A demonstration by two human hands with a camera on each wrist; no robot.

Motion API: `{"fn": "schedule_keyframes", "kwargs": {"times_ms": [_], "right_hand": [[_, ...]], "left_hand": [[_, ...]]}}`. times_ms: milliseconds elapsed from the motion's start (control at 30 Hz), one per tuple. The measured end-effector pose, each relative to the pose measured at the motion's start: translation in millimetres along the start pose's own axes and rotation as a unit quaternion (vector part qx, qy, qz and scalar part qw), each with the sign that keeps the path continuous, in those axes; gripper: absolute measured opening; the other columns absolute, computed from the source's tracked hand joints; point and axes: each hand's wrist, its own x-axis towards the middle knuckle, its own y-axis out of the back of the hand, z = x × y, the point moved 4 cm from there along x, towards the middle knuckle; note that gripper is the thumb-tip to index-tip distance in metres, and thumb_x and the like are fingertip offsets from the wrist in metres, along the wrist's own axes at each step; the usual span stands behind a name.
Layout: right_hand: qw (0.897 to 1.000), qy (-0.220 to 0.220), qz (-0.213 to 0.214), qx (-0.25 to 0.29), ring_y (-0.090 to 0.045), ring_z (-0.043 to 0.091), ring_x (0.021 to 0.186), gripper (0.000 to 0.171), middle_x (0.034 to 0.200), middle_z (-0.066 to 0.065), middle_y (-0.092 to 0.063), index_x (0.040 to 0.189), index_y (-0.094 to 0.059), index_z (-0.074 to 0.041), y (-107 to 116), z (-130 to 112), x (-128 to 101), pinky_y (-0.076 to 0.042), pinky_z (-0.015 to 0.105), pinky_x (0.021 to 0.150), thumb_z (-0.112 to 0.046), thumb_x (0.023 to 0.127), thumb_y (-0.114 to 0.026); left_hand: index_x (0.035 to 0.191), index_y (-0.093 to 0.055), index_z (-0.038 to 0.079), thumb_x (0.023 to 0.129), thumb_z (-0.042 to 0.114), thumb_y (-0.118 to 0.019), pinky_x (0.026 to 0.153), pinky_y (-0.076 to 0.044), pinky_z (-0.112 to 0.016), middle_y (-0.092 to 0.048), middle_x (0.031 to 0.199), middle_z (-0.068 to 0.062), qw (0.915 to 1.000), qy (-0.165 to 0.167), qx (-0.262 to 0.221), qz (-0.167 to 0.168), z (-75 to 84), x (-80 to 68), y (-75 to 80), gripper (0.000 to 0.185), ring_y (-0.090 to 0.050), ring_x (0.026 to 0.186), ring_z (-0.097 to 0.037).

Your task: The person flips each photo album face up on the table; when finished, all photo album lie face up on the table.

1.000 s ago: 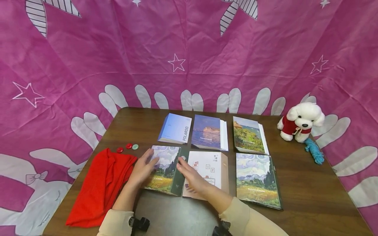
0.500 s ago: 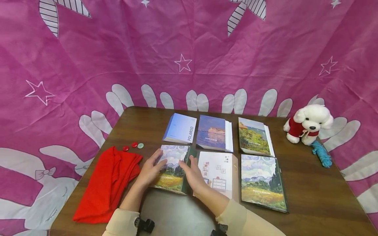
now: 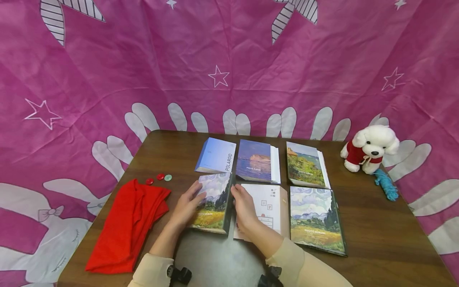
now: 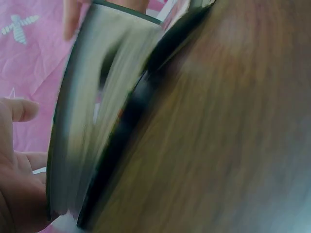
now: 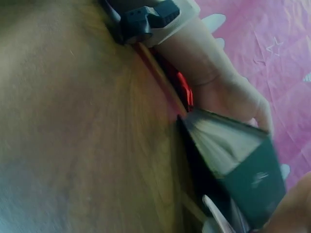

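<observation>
Both hands are on a photo album (image 3: 212,201) with a painted landscape of cypress and yellow field on its cover. My left hand (image 3: 188,203) grips its left side, thumb over the cover. At the spine, my right hand (image 3: 246,205) holds the opposite side, thumb near the top edge. The left wrist view shows the page edges (image 4: 90,111) fanned between the covers. Its dark green spine (image 5: 257,179) shows in the right wrist view, with the left hand (image 5: 233,97) beyond it. Right beside it lies a white album with a drawn room (image 3: 263,205).
Behind stand a blue Polaroid album (image 3: 216,155), a seascape album (image 3: 254,159) and a garden album (image 3: 306,163). A matching landscape album (image 3: 317,219) lies right. Red cloth (image 3: 125,227) and several buttons (image 3: 160,176) are left; a plush dog (image 3: 371,147) and blue yarn (image 3: 386,185) are far right.
The right hand has closed in from the right onto the spine. The landscape album has tilted, its spine side now seen more narrowly, and its top edge overlaps the Polaroid album's lower edge.
</observation>
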Motion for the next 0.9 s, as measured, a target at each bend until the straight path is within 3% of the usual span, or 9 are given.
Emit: {"fn": "schedule_keyframes", "kwargs": {"times_ms": [100, 233, 333, 433, 500, 633, 700, 800, 900], "right_hand": [[1.000, 0.015, 0.020, -0.014, -0.047, 0.040, 0.135, 0.051, 0.152, 0.028, -0.041, 0.151, -0.037, 0.007, 9.4, -3.3, 6.6, -0.045, 0.046, 0.108, -0.006, 0.104, -0.050], [1.000, 0.007, 0.024, 0.002, -0.061, 0.027, 0.115, 0.051, 0.147, 0.026, -0.047, 0.150, -0.041, 0.006, 23.1, -9.9, 14.3, -0.056, 0.031, 0.090, 0.001, 0.100, -0.055], [1.000, 0.004, 0.022, 0.015, -0.063, 0.017, 0.098, 0.050, 0.141, 0.022, -0.052, 0.147, -0.046, 0.003, 30.2, -18.2, 18.9, -0.057, 0.026, 0.077, 0.001, 0.099, -0.059], [1.000, 0.010, 0.021, 0.008, -0.064, 0.014, 0.086, 0.047, 0.134, 0.018, -0.056, 0.142, -0.052, 0.000, 32.1, -26.0, 21.2, -0.058, 0.027, 0.070, 0.000, 0.096, -0.064], [1.000, 0.022, 0.016, -0.006, -0.065, 0.013, 0.084, 0.047, 0.131, 0.016, -0.058, 0.140, -0.055, -0.001, 31.2, -30.4, 21.6, -0.059, 0.028, 0.070, -0.001, 0.095, -0.067], [0.998, 0.046, 0.002, -0.038, -0.066, 0.013, 0.086, 0.045, 0.129, 0.014, -0.060, 0.138, -0.058, -0.004, 26.3, -34.8, 21.4, -0.060, 0.030, 0.074, -0.009, 0.095, -0.070], [0.997, 0.055, -0.011, -0.050, -0.067, 0.015, 0.093, 0.043, 0.130, 0.015, -0.059, 0.140, -0.057, -0.005, 22.9, -33.9, 21.1, -0.060, 0.031, 0.078, -0.012, 0.098, -0.067], [0.996, 0.054, -0.040, -0.058, -0.065, 0.024, 0.110, 0.049, 0.137, 0.018, -0.054, 0.147, -0.049, -0.003, 17.3, -28.6, 20.9, -0.058, 0.036, 0.089, -0.019, 0.103, -0.061], [0.995, 0.036, -0.071, -0.060, -0.053, 0.035, 0.130, 0.061, 0.148, 0.023, -0.045, 0.155, -0.033, 0.000, 11.6, -21.3, 21.5, -0.050, 0.044, 0.104, -0.026, 0.105, -0.057]], "left_hand": [[0.150, -0.044, -0.003, 0.100, 0.027, -0.064, 0.123, -0.017, -0.050, -0.027, 0.165, -0.016, 0.9998, -0.007, 0.017, -0.002, 2.7, 3.1, -10.6, 0.062, -0.025, 0.151, -0.032], [0.156, -0.035, 0.001, 0.100, 0.036, -0.062, 0.123, -0.013, -0.052, -0.020, 0.167, -0.015, 0.9984, -0.015, 0.041, -0.035, 7.0, 3.3, -26.7, 0.071, -0.017, 0.153, -0.033], [0.160, -0.025, 0.004, 0.104, 0.039, -0.055, 0.123, -0.010, -0.054, -0.014, 0.168, -0.015, 0.9969, -0.020, 0.015, -0.075, 11.6, 1.1, -36.3, 0.073, -0.012, 0.154, -0.034], [0.161, -0.020, 0.003, 0.108, 0.038, -0.044, 0.123, -0.008, -0.055, -0.012, 0.168, -0.016, 0.9929, -0.025, -0.043, -0.108, 19.1, -2.8, -41.6, 0.068, -0.009, 0.154, -0.035], [0.161, -0.017, 0.002, 0.109, 0.035, -0.039, 0.121, -0.017, -0.055, -0.015, 0.167, -0.019, 0.9876, -0.031, -0.086, -0.128, 26.6, -5.8, -43.6, 0.066, -0.018, 0.152, -0.038], [0.161, -0.016, 0.002, 0.106, 0.028, -0.045, 0.105, -0.044, -0.042, -0.029, 0.161, -0.026, 0.9735, -0.025, -0.162, -0.159, 39.7, -8.4, -43.4, 0.067, -0.049, 0.131, -0.034], [0.162, -0.016, 0.004, 0.104, 0.024, -0.050, 0.094, -0.051, -0.036, -0.032, 0.158, -0.027, 0.9671, -0.011, -0.189, -0.169, 41.8, -8.1, -40.6, 0.070, -0.056, 0.118, -0.027], [0.161, -0.017, 0.003, 0.104, 0.020, -0.050, 0.090, -0.052, -0.030, -0.034, 0.155, -0.028, 0.9664, -0.001, -0.193, -0.170, 42.1, -6.8, -32.6, 0.069, -0.057, 0.111, -0.018], [0.161, -0.018, 0.000, 0.105, 0.020, -0.045, 0.085, -0.055, -0.030, -0.048, 0.142, -0.028, 0.9700, -0.005, -0.177, -0.166, 41.5, -6.1, -22.9, 0.065, -0.062, 0.102, -0.014]]}}
